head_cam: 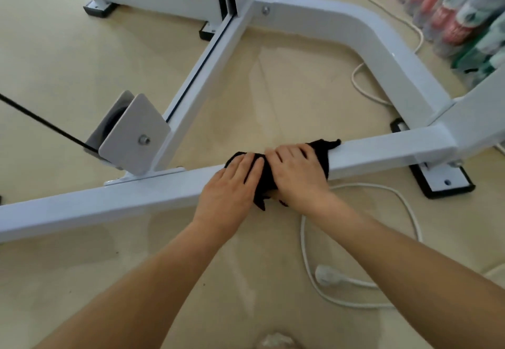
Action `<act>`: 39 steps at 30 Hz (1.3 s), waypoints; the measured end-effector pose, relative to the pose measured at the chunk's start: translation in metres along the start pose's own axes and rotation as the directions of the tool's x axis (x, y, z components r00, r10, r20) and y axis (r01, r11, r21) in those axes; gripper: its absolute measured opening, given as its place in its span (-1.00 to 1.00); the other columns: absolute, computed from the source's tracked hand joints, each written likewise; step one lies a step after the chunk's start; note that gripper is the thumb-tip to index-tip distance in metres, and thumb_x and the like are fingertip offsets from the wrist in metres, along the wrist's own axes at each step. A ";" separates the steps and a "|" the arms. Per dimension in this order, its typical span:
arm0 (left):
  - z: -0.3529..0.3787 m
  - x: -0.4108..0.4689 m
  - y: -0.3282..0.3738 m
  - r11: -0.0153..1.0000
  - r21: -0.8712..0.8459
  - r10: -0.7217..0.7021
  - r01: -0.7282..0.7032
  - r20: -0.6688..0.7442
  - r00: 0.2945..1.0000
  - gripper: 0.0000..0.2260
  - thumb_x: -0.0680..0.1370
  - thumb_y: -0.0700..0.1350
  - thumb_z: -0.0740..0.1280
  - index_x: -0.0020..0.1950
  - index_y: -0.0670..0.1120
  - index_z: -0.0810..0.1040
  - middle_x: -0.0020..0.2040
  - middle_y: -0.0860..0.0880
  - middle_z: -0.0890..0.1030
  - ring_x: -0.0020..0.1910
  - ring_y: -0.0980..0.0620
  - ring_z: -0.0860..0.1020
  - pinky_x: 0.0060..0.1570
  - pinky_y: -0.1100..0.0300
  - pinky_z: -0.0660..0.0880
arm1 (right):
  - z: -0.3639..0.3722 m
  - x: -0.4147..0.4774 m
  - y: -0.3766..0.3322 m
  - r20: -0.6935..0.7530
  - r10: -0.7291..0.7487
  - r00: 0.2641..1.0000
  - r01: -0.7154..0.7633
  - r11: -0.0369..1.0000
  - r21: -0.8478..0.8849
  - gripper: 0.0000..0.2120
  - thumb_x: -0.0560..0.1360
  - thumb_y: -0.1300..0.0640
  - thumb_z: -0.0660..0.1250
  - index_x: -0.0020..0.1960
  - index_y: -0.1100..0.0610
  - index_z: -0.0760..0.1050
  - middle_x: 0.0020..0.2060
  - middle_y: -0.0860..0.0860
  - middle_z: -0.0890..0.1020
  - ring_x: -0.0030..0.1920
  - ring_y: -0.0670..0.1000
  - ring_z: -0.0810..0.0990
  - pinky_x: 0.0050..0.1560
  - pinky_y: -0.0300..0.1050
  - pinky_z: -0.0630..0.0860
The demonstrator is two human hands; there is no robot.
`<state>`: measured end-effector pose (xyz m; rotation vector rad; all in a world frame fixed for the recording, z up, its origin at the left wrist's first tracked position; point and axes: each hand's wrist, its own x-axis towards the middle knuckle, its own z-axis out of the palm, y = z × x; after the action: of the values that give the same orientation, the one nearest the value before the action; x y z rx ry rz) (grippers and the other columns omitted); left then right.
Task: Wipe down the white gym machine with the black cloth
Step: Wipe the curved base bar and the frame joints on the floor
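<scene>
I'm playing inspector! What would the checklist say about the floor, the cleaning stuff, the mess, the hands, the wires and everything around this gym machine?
Surface: beige floor, faintly streaked, with a few dark specks.
Job's things: black cloth draped over the near bar of the white gym machine.
Clutter: something pale and crumpled at the bottom edge, too blurred to name.
Grips: left hand and right hand press flat on the cloth, side by side.
Cables: white cord loops on the floor, its plug lying loose; a black cable runs to the pulley.
Surroundings: rows of bottles at the top right.
</scene>
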<state>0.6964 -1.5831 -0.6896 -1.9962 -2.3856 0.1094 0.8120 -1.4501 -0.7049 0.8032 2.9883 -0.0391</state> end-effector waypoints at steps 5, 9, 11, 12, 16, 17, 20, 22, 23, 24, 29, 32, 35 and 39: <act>-0.003 -0.029 -0.042 0.983 0.003 -0.184 0.186 0.180 0.966 -0.20 0.33 -0.21 0.48 0.53 -0.19 0.24 0.42 -0.20 0.39 0.38 -0.22 0.39 0.28 -0.06 0.42 | -0.002 0.028 -0.059 -0.040 -0.129 0.991 0.129 0.992 0.002 -0.31 0.23 -0.28 0.51 0.19 0.12 0.48 -0.05 0.04 0.60 -0.04 0.11 0.58 -0.02 0.01 0.42; -0.009 -0.012 -0.015 0.968 -0.107 -0.208 0.228 0.176 0.962 -0.25 0.40 0.12 0.31 0.50 -0.19 0.23 0.40 -0.18 0.37 0.38 -0.20 0.34 0.39 -0.08 0.30 | 0.010 0.012 -0.037 -0.175 -0.130 0.976 0.134 0.991 0.011 -0.46 0.38 -0.08 0.44 0.26 0.16 0.50 0.04 0.07 0.61 0.05 0.12 0.59 0.15 0.02 0.43; -0.006 0.005 0.004 0.986 -0.088 -0.128 0.141 0.140 0.982 -0.27 0.41 0.16 0.28 0.47 -0.22 0.28 0.34 -0.22 0.42 0.30 -0.25 0.40 0.33 -0.11 0.34 | 0.015 -0.008 -0.012 -0.241 -0.038 0.970 0.050 0.998 0.046 -0.52 0.48 0.02 0.31 0.36 0.15 0.46 0.20 0.09 0.58 0.24 0.12 0.54 0.33 0.05 0.38; -0.004 0.015 0.015 0.994 -0.076 -0.063 0.073 0.121 0.991 -0.27 0.42 0.16 0.32 0.46 -0.23 0.30 0.32 -0.26 0.44 0.27 -0.28 0.42 0.31 -0.13 0.37 | 0.016 -0.021 0.006 -0.230 0.023 0.973 -0.013 0.999 0.043 -0.51 0.52 0.06 0.20 0.43 0.14 0.40 0.30 0.09 0.53 0.34 0.12 0.48 0.39 0.05 0.33; -0.008 0.063 0.071 0.995 -0.060 0.086 -0.080 0.106 0.991 -0.25 0.52 0.16 0.35 0.57 -0.14 0.13 0.48 -0.23 0.30 0.40 -0.25 0.32 0.40 -0.06 0.25 | 0.005 -0.066 0.076 -0.036 0.194 0.980 -0.193 0.981 0.013 -0.33 0.48 0.13 -0.18 0.60 0.19 0.00 0.59 0.11 0.09 0.58 0.09 0.06 0.54 0.04 0.07; -0.009 0.077 0.086 0.992 -0.066 0.115 -0.108 0.111 0.987 -0.29 0.58 0.13 0.27 0.60 -0.10 0.03 0.53 -0.20 0.20 0.46 -0.22 0.24 0.44 -0.03 0.17 | 0.002 -0.072 0.092 -0.007 0.230 0.973 -0.230 0.973 0.018 -0.31 0.48 0.14 -0.18 0.61 0.19 -0.12 0.60 0.10 -0.04 0.60 0.07 -0.06 0.56 0.03 -0.03; -0.013 0.113 0.123 0.980 -0.061 0.194 -0.188 0.118 0.974 -0.40 0.66 0.00 0.11 0.61 -0.06 -0.12 0.59 -0.18 0.03 0.52 -0.20 0.11 0.49 -0.01 0.07 | 0.002 -0.090 0.133 -0.003 0.355 0.935 -0.355 0.935 -0.021 -0.27 0.51 0.26 0.01 0.59 0.19 -0.27 0.59 0.09 -0.21 0.59 0.05 -0.22 0.55 -0.02 -0.19; -0.013 0.133 0.148 0.965 -0.062 0.259 -0.253 0.110 0.960 -0.43 0.67 -0.05 0.06 0.61 -0.05 -0.15 0.60 -0.18 -0.04 0.55 -0.20 0.05 0.51 -0.03 0.04 | 0.008 -0.104 0.158 -0.029 0.448 0.894 -0.447 0.894 0.020 -0.20 0.51 0.33 0.14 0.58 0.20 -0.29 0.59 0.11 -0.22 0.59 0.07 -0.22 0.54 -0.01 -0.14; -0.014 0.142 0.160 0.957 -0.061 0.288 -0.283 0.114 0.951 -0.43 0.68 -0.05 0.06 0.61 -0.04 -0.16 0.61 -0.17 -0.07 0.56 -0.20 0.03 0.51 -0.04 0.03 | 0.012 -0.110 0.169 -0.016 0.494 0.869 -0.493 0.868 0.054 -0.17 0.51 0.34 0.17 0.58 0.20 -0.30 0.58 0.12 -0.23 0.59 0.09 -0.20 0.55 0.02 -0.10; -0.016 0.150 0.170 0.951 -0.062 0.308 -0.303 0.117 0.944 -0.42 0.68 -0.05 0.07 0.61 -0.03 -0.17 0.61 -0.16 -0.09 0.56 -0.21 0.01 0.52 -0.05 0.02 | 0.013 -0.116 0.175 0.004 0.538 0.843 -0.536 0.839 0.092 -0.15 0.51 0.34 0.20 0.57 0.21 -0.31 0.58 0.13 -0.24 0.59 0.11 -0.18 0.55 0.05 -0.06; -0.014 0.157 0.178 0.938 -0.140 0.328 -0.318 0.057 0.943 -0.43 0.66 -0.05 0.08 0.61 0.05 -0.13 0.62 -0.11 -0.08 0.57 -0.15 0.01 0.52 -0.03 0.01 | 0.033 -0.094 0.126 0.068 0.725 0.685 -0.558 0.463 0.688 0.02 0.50 0.07 0.37 0.56 0.26 -0.37 0.58 0.24 -0.17 0.59 0.20 -0.07 0.52 0.13 0.17; -0.012 0.137 0.148 0.929 -0.150 0.347 -0.338 0.033 0.937 -0.40 0.61 -0.01 0.12 0.61 0.06 -0.07 0.62 -0.08 -0.04 0.58 -0.12 0.03 0.52 -0.02 0.05 | 0.031 -0.071 0.078 0.187 0.792 0.581 -0.307 0.001 0.952 -0.08 0.55 0.06 0.30 0.59 0.08 -0.35 0.57 0.14 0.11 0.53 0.10 0.21 0.48 0.10 0.27; -0.012 0.115 0.115 0.935 -0.111 0.352 -0.337 0.165 0.921 -0.22 0.57 -0.04 0.27 0.60 0.08 -0.21 0.61 -0.02 -0.18 0.59 -0.05 -0.12 0.54 0.04 -0.06 | 0.013 -0.068 0.062 0.370 0.716 0.591 -0.278 -0.250 0.927 -0.08 0.54 0.33 0.26 0.59 0.02 -0.34 0.49 0.02 0.26 0.32 -0.06 0.46 0.18 -0.29 0.49; -0.022 0.123 0.107 0.926 -0.227 0.348 -0.301 0.209 0.914 -0.31 0.60 -0.04 0.17 0.60 0.05 -0.17 0.61 0.06 -0.18 0.59 0.04 -0.13 0.54 0.09 -0.04 | 0.003 -0.061 0.067 0.416 0.742 0.526 -0.201 -0.367 0.908 -0.06 0.42 0.10 0.29 0.60 0.06 -0.25 0.45 0.11 0.35 0.37 0.07 0.42 0.35 0.06 0.45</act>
<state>0.7808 -1.4426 -0.6784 -2.6040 -2.2393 0.1487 0.8986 -1.4230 -0.7051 2.4167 1.6043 -2.5427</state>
